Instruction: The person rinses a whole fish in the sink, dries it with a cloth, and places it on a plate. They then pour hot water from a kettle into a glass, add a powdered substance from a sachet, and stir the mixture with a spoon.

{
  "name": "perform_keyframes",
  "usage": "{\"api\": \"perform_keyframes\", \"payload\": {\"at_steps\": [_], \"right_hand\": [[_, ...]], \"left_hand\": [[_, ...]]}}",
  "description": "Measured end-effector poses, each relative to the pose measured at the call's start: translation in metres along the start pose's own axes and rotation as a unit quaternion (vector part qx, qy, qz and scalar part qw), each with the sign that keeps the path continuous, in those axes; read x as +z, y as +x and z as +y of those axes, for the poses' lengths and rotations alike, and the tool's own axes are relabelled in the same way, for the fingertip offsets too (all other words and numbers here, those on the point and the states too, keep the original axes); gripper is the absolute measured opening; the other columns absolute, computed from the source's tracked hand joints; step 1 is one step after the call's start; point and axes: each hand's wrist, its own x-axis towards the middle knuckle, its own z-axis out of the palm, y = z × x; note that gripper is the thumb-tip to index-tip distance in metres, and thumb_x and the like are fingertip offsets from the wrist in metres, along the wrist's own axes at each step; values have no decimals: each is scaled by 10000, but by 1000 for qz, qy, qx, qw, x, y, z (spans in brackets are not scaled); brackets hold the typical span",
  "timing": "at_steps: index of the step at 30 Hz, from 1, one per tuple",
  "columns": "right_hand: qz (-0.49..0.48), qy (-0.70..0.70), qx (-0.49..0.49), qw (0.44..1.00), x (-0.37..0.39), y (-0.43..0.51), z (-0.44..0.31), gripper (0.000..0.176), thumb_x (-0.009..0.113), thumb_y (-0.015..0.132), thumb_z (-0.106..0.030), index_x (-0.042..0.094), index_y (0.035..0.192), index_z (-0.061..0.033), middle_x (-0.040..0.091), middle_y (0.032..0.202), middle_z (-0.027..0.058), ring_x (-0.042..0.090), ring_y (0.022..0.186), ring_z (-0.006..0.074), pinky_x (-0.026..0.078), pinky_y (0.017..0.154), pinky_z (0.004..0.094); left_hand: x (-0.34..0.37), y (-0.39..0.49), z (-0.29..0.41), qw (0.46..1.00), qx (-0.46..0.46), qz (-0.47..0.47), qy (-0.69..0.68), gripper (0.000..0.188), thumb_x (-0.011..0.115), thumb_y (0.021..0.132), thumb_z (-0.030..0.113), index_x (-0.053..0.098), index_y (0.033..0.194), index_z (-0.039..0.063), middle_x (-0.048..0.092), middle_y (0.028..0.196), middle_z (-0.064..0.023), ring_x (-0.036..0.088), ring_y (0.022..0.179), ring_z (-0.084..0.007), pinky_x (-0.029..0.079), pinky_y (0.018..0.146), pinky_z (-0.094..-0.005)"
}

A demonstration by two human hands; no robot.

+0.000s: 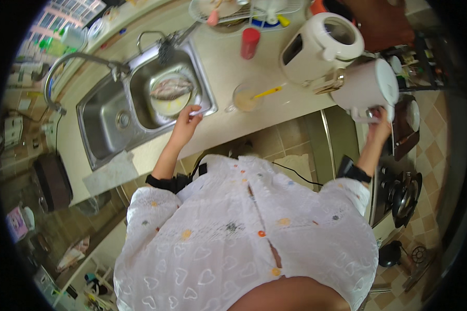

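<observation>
My right hand [378,126] is at the handle of a white electric kettle [360,87], fingers wrapped around it. Over the front rim of a double-bowl stainless steel sink [142,130] is my left hand [187,121], fingers bent together. A small whitish thing shows at those fingertips; I cannot tell whether it is held or part of the rim. In the sink's right bowl, a fish [173,88] lies on a pale plate [169,107]. Between my hands, a glass cup [243,99] holds a beige liquid and a yellow-handled utensil [267,92].
Behind the kettle stands a white rounded appliance [309,50]. A red-lidded container [250,43] and a wire dish rack [233,15] are at the back. A curved faucet [68,56] arches over the left bowl. A pan [406,198] sits on the stove at right.
</observation>
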Motion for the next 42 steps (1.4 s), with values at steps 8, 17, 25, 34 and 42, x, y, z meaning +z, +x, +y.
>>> {"api": "perform_keyframes", "payload": {"at_steps": [8,17,25,34,42], "right_hand": [[-62,-190,-12,980,-48,-138,-109,185,640,782,-18,607,962,5,585,786,31,538,689,109,435,653,256],[-177,-339,55,922,21,-247,-68,192,660,745,-67,629,921,5,607,728,9,535,637,72,413,587,224],[-280,-449,54,847,102,-269,-56,186,632,762,-98,639,898,29,590,700,4,494,606,44,402,533,215],[-308,-519,37,797,140,-265,-64,225,624,758,-118,640,919,40,634,737,45,552,671,84,454,602,254],[-330,-516,44,790,147,-265,-70,204,610,757,-105,646,904,31,594,673,24,510,595,64,407,526,240]], "left_hand": [[-25,-6,27,996,-38,-31,-80,223,518,922,154,534,1102,22,575,949,-30,571,849,-119,449,789,-253],[-13,1,24,991,-34,-106,-81,243,526,918,168,533,1114,23,577,1001,-25,581,877,-118,451,786,-245],[-28,0,7,989,-25,-88,-114,226,536,905,154,550,1086,20,586,975,-28,583,864,-115,460,769,-251],[-45,-11,-12,983,-63,-43,-166,205,534,902,152,558,1057,19,585,957,-29,574,843,-122,447,770,-251],[-47,-11,-17,978,-67,-29,-195,203,548,890,133,563,1050,10,589,922,-31,567,827,-118,440,756,-250]]}}
